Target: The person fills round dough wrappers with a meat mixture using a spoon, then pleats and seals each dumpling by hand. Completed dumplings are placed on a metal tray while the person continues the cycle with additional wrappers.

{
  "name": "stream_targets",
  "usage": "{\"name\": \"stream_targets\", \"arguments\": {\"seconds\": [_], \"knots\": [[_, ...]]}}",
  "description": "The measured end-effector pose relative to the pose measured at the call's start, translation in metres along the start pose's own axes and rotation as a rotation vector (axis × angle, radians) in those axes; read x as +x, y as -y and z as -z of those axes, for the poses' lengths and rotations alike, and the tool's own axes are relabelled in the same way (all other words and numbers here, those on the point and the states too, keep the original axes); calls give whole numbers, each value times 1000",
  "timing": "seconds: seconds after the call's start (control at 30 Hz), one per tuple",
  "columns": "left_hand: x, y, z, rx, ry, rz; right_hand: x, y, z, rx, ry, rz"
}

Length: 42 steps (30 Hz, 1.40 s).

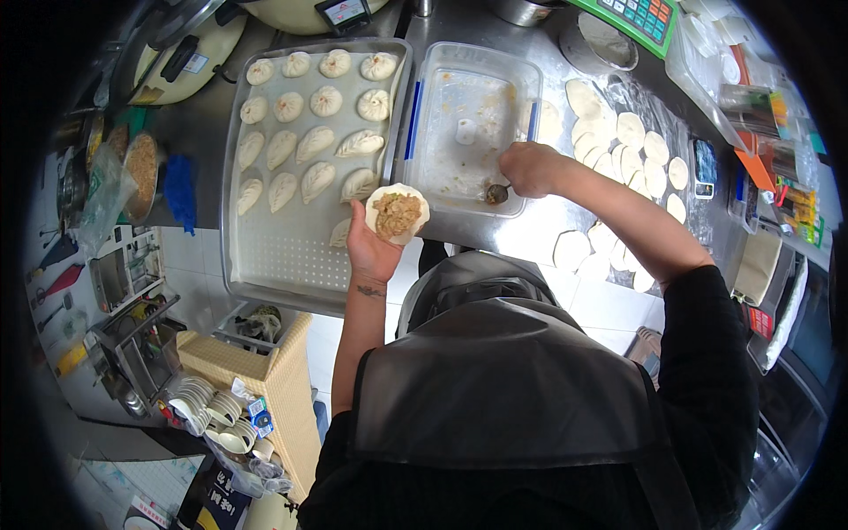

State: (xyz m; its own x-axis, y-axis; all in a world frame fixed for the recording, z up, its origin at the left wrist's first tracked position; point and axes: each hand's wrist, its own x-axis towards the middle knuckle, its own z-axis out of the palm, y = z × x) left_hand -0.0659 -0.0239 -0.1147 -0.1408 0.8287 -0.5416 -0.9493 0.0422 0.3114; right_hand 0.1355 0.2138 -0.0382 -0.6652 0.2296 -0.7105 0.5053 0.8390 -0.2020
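On the palm of my left hand rests a round dough wrapper with a mound of minced filling in its middle. My right hand grips a metal spoon, whose bowl is low inside a clear plastic tub. Smears and bits of filling cling to the tub's floor. Left of the tub, a metal tray with a perforated liner carries rows of round pleated buns and leaf-shaped pleated dumplings. My left hand is over the tray's right edge and partly hides one dumpling.
Several flat dough wrappers lie on the floured steel worktop at right, near a phone. A flour container and a green scale stand behind. At left are a bowl of brown crumbly food and a blue cloth.
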Motion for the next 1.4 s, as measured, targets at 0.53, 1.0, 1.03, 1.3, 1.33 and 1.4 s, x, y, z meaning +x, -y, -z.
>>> {"name": "stream_targets", "arguments": {"seconds": [0.53,1.0,1.03,1.3,1.33,1.4], "knots": [[1,-3,-2,-38,2,3,35,1,-39,908,-221,102],[3,-6,-12,-11,-60,-12,-4,12,-45,290,-251,-80],[3,-5,-12,-17,-57,-10,1,14,-45,345,-264,-54],[1,-3,-11,-41,-17,-17,5,-9,-33,1067,-225,201],[1,-3,-11,-51,-19,-18,-1,-16,-30,1199,-121,157],[-1,-3,-10,-57,-23,-25,-19,-30,-22,1039,-238,129]]}}
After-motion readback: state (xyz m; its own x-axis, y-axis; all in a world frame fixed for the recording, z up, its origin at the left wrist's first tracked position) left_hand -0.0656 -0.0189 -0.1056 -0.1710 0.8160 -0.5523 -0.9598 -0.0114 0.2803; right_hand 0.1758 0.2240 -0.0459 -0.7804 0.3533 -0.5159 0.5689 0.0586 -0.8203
